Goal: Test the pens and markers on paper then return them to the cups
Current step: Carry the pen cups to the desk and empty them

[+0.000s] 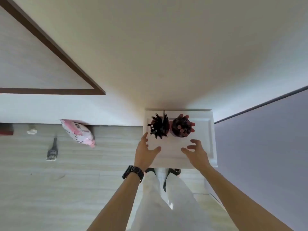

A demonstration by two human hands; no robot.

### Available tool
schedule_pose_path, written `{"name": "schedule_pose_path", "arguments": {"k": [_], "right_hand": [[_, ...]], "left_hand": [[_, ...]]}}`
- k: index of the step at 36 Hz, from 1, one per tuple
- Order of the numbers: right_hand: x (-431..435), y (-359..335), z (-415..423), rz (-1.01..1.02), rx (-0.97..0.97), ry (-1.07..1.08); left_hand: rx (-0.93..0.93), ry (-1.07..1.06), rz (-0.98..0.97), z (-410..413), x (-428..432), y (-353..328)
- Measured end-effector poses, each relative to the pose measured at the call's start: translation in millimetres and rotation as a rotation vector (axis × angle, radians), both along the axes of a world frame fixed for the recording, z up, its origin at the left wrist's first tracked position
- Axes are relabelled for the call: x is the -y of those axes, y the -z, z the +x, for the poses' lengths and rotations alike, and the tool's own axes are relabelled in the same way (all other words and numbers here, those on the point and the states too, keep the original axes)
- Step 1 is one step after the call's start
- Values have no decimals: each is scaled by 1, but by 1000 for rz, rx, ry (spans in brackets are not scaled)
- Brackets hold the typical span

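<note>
Pink cup (152, 122) of pens (159, 128), 2nd cup (175, 135) of markers (182, 126), fingers (185, 150) spread, holding nothing

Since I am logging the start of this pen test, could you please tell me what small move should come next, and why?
Probably the left hand should reach forward and pinch one of the dark pens from the left cup. It and the right hand hover open, holding nothing; the left hand's fingertips are beside that cup, and no pen lies on the white table.
</note>
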State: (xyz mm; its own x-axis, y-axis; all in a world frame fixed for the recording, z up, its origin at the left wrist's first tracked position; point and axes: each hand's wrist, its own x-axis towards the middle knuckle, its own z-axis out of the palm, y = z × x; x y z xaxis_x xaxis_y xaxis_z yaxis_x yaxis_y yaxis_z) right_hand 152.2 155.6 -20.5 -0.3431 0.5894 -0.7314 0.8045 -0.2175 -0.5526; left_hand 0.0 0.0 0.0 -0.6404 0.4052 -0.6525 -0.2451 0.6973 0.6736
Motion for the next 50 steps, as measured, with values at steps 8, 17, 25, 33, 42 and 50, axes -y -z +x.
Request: {"name": "schedule_pose_path", "arguments": {"k": [8, 17, 25, 33, 42, 50], "right_hand": [[-15, 24, -24, 167, -169, -2], [-30, 29, -36, 255, -320, -77], [-28, 12, -30, 249, -285, -130], [18, -32, 2, 183, -225, -314], [132, -56, 24, 73, -127, -780], [270, -62, 13, -20, -106, -1188]], "left_hand": [[-155, -29, 114, -13, -35, 26], [-214, -31, 179, -15, -43, 38], [-233, -156, 189, -1, -15, 17], [-135, -435, 131, 56, 101, -21], [31, -840, -92, 173, 266, -19], [132, -1293, -61, 274, 397, -21]]}}
